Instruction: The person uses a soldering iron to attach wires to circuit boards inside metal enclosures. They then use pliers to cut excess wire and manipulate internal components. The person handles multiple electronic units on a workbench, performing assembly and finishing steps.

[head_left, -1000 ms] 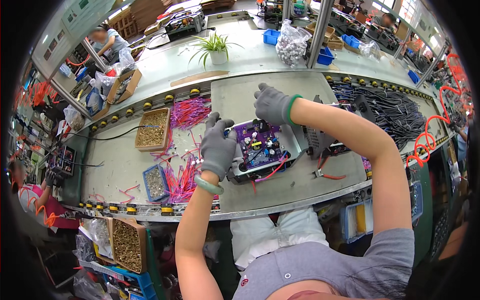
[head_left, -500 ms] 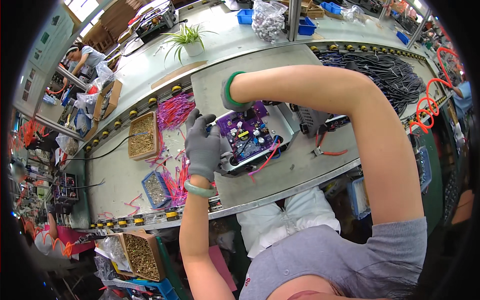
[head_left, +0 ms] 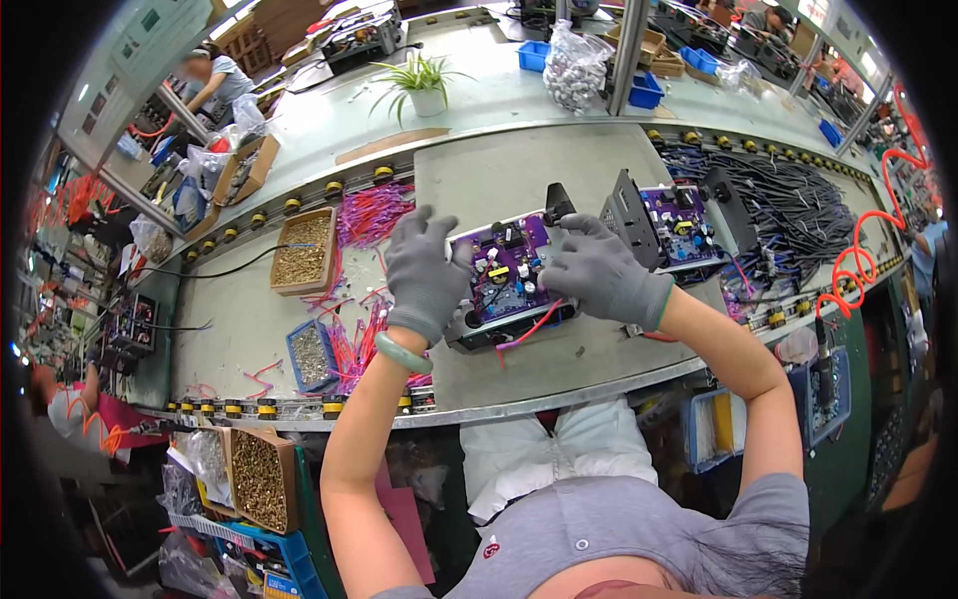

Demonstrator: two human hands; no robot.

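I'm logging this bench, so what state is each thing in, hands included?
Middle unit: uncovered on top
Right unit: uncovered on top
Left hand: gloved, at middle unit's left end
Right hand: gloved, at middle unit's right end
Parts box: open, filled
Black cables: heaped
Pink wires: loosely piled
Plant: potted, upright

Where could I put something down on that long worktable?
The grey sheet has bare room behind the purple circuit board, and a nearly bare strip in front. There's also mostly bare space left of the blue tray. It's crowded around the left hand and right hand, by the pink wires, and at right, where black cables pile up.
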